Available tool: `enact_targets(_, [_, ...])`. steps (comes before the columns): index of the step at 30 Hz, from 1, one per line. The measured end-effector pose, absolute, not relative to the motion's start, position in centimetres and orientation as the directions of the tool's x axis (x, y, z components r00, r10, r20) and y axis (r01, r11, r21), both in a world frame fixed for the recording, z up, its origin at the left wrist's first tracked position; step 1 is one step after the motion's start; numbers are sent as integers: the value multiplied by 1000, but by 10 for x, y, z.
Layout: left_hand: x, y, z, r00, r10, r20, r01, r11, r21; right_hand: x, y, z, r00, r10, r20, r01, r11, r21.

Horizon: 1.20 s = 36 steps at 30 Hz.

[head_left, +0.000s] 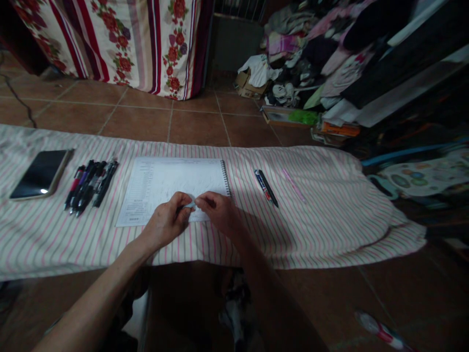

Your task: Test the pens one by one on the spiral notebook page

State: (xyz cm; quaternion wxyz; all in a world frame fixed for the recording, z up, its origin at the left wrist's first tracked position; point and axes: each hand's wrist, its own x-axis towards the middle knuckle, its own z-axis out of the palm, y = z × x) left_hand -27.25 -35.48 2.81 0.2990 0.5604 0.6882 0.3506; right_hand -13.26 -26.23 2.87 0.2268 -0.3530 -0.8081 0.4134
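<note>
Over the lower part of a spiral-bound notebook [183,175], my two hands meet. My left hand [169,219] is closed around a small pale-blue piece [189,205]; its kind is too small and blurred to tell. The fingertips of my right hand [222,211] are pinched together at the right end of that piece, and whatever they grip is hidden. Right of the notebook lie two pens side by side, a dark pen [270,189] and a blue-and-red pen [263,186]. Farther right rests a thin pink pen [294,187].
A striped cloth [330,220] covers the low table. On its left are a phone [41,173] and a row of several pens [90,186]. A floral curtain [120,44] hangs beyond. Piled clothes [311,49] and a cardboard box [252,88] stand at the back right.
</note>
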Motion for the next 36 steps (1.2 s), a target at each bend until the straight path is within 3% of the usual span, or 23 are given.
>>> enact_targets(5, [-274,-354,24,-199,980,-21,488,118,865,-134,-262,20,-645,762,56,212,249,-945])
enact_targets(14, [-273,-356,24,-181,983,7,592,103,800,-133,-262,26,-646,762,44,379,371,-848])
enact_targets(22, [-273,-354,23,-200,980,-22,478,117,871,-134,-260,20,-650,757,57,231,269,-935])
enact_targets(29, [-273,-355,25,-192,981,2,578,112,808,-134,-259,22,-627,779,-4,309,244,-919])
enact_targets(36, [-273,-355,24,-209,978,-2,577,125,807,-136,-261,20,-641,767,16,227,209,-951])
